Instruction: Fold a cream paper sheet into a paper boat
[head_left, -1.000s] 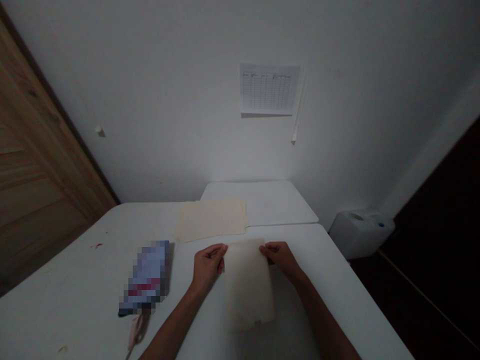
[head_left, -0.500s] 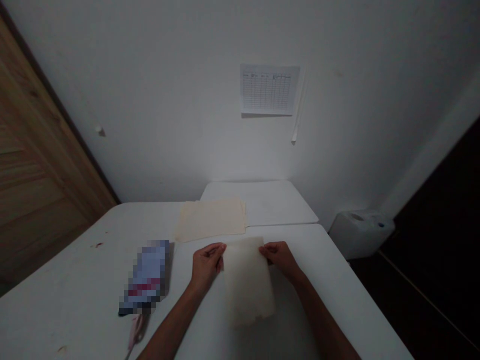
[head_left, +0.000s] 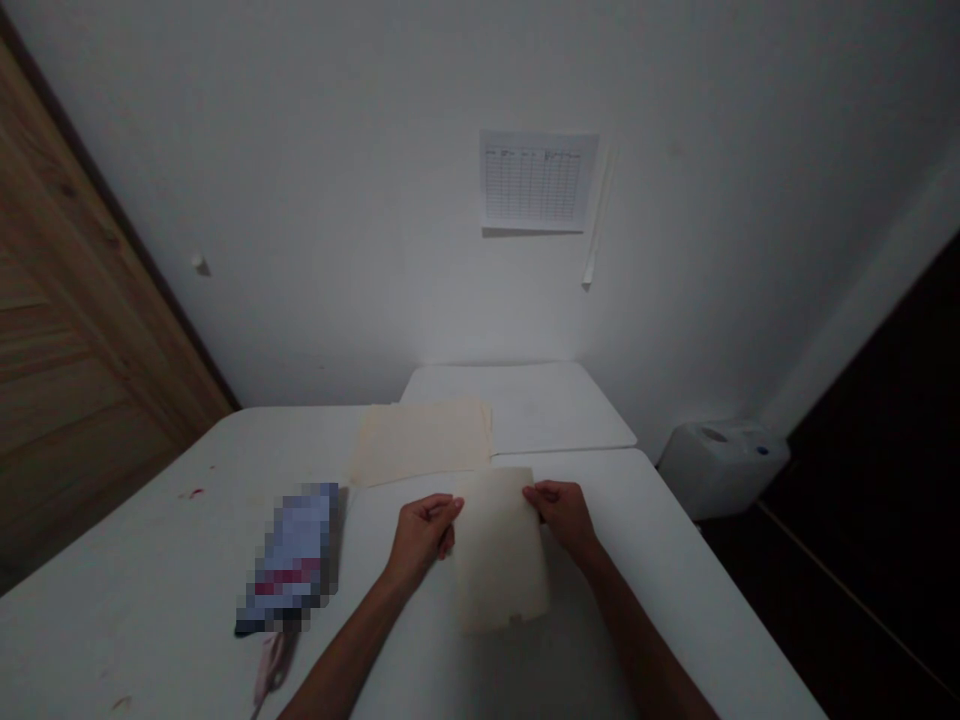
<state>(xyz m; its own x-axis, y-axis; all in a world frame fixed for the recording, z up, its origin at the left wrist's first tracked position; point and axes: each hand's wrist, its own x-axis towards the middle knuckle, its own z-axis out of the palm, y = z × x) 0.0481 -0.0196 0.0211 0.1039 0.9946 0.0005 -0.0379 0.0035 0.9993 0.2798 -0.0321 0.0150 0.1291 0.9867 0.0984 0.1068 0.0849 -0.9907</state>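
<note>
Between my two hands a cream piece of paper (head_left: 501, 550) is held up over the white table, tilted, with a small notch in its lower edge. My left hand (head_left: 426, 535) is closed in a pinch at its upper left edge. At the upper right edge, the thumb and fingers of my right hand (head_left: 561, 515) pinch it too. Just beyond lie larger cream paper sheets (head_left: 424, 440), stacked slightly askew. Whether the held piece is one layer or folded, I cannot tell.
On the white table (head_left: 172, 560), a blurred-out blue and red item (head_left: 292, 550) lies left of my left arm, a pink handle (head_left: 271, 665) below it. A white board (head_left: 555, 405) sits against the wall, and a white plastic container (head_left: 720, 465) stands beyond the right edge.
The cream paper has moved slightly up and to the right, its lower edge lifting. My left hand has shifted a little right and down, still pinching the edge.
</note>
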